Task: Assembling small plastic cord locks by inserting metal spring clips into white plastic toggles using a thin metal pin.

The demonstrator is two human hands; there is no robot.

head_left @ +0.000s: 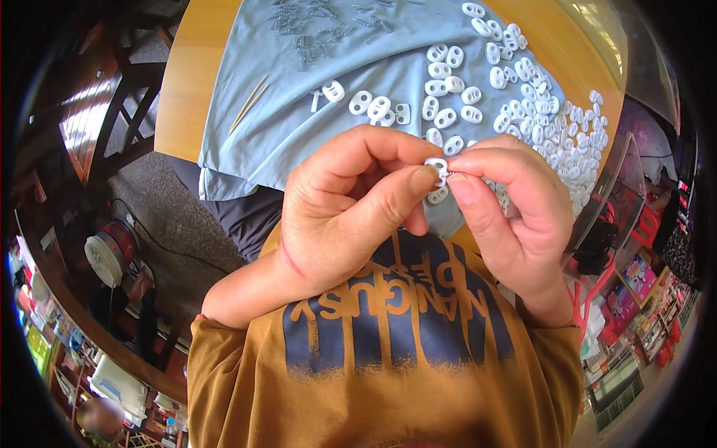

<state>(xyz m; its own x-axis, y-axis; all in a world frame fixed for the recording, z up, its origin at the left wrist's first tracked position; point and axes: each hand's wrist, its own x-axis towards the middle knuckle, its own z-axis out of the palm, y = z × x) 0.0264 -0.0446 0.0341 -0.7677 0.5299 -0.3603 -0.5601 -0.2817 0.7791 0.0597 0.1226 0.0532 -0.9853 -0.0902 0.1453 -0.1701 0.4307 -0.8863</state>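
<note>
My left hand (351, 201) pinches a small white two-hole cord lock piece (438, 163) between thumb and fingers, in front of my chest. Meeting it from the right, my right hand (515, 198) has thumb and forefinger closed at the piece's edge. Between those fingertips shows a tiny dark coil (450, 175), which looks like a metal spring; the fingers partly cover it. Just beyond my hands, several similar white pieces (379, 106) lie on a light blue cloth (284, 142).
Loose metal springs (306, 30) are scattered at the cloth's far left. Two thin wooden sticks (249, 104) lie nearer. Many white pieces (553, 119) are heaped to the right, partly on the wooden table (183, 82). A round white-topped object (104, 260) stands on the floor at left.
</note>
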